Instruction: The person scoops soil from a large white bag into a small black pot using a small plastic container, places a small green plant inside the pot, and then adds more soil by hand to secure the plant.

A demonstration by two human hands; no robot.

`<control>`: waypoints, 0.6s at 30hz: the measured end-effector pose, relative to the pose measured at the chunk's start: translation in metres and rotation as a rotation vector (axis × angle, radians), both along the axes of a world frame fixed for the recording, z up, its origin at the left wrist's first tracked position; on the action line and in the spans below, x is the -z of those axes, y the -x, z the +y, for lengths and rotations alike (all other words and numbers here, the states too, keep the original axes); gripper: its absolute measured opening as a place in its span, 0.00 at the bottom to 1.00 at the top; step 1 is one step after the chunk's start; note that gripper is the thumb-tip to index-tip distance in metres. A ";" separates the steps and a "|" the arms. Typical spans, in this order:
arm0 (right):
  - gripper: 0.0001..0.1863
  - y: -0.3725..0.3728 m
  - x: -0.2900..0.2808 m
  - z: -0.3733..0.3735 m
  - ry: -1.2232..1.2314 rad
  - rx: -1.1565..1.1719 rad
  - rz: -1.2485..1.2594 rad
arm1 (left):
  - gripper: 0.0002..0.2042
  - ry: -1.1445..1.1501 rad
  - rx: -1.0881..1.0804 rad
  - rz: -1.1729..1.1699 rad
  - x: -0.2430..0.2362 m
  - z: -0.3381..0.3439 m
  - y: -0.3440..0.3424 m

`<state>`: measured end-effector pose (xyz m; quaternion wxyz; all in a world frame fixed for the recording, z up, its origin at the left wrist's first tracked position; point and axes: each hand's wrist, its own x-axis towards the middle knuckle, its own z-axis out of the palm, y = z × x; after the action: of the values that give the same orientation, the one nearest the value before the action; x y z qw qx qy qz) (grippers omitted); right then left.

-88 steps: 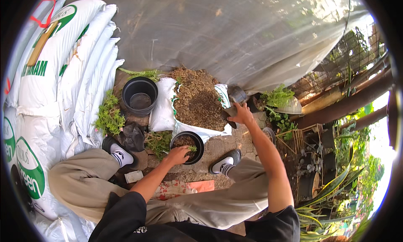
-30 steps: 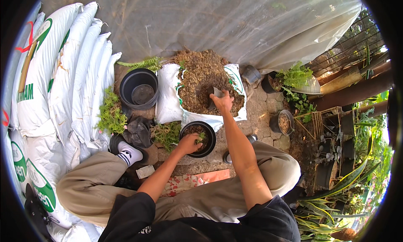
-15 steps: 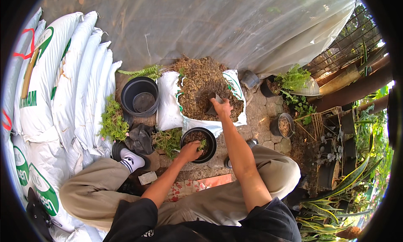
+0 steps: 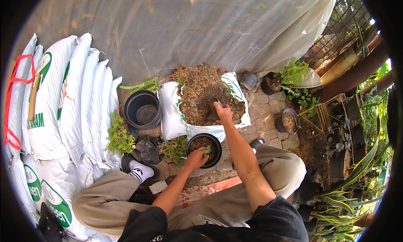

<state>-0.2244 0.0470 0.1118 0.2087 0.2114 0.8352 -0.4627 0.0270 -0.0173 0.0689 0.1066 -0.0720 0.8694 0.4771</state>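
My left hand (image 4: 196, 158) is closed at the near left rim of a black pot (image 4: 217, 157), pinching a small green seedling (image 4: 208, 150) over the dark soil inside. My right hand (image 4: 225, 113) grips a dark, curved scoop (image 4: 213, 110), which looks like a piece of a plastic pot. The scoop's lower part is sunk into a heap of brown potting mix (image 4: 200, 87). That heap lies on an opened white sack (image 4: 171, 112), just beyond the pot. Beside the pot, to its left, lies a clump of green seedlings (image 4: 174, 150).
Stacked black pots (image 4: 142, 109) stand left of the opened sack, near leafy plants (image 4: 120, 135) and a crumpled black bag (image 4: 147, 149). Full white sacks (image 4: 58, 99) line the left side. Rightward are a small bucket (image 4: 289, 121), a potted fern (image 4: 289, 74) and a plastic sheet (image 4: 252, 28) behind.
The whole view has shifted slightly, so things sit a little lower and further right. Both hands keep nearly the same places relative to the pot and the heap.
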 end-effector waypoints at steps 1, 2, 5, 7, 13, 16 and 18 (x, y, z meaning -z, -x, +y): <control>0.47 0.000 0.001 -0.001 0.016 0.022 -0.010 | 0.20 0.000 0.001 0.004 0.001 -0.001 0.000; 0.47 -0.001 0.001 -0.003 0.030 0.041 -0.020 | 0.20 -0.002 -0.001 0.007 0.005 -0.001 -0.002; 0.47 -0.001 0.002 -0.001 0.132 0.056 -0.034 | 0.19 0.031 0.002 0.056 0.010 -0.004 -0.004; 0.46 0.007 0.007 0.007 0.249 0.051 -0.110 | 0.20 -0.010 -0.009 0.020 0.006 0.001 -0.003; 0.47 0.005 0.009 0.000 0.285 0.087 -0.142 | 0.22 -0.034 -0.025 -0.006 0.002 0.000 -0.003; 0.47 0.008 0.012 0.001 0.344 0.081 -0.160 | 0.22 -0.048 -0.029 0.033 0.013 -0.002 -0.006; 0.47 0.011 0.016 0.004 0.388 0.080 -0.165 | 0.23 -0.061 -0.030 0.030 0.015 -0.002 -0.005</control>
<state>-0.2353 0.0510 0.0957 0.2945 0.2375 0.7015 -0.6040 0.0315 -0.0190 0.0540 0.0886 -0.0746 0.8548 0.5058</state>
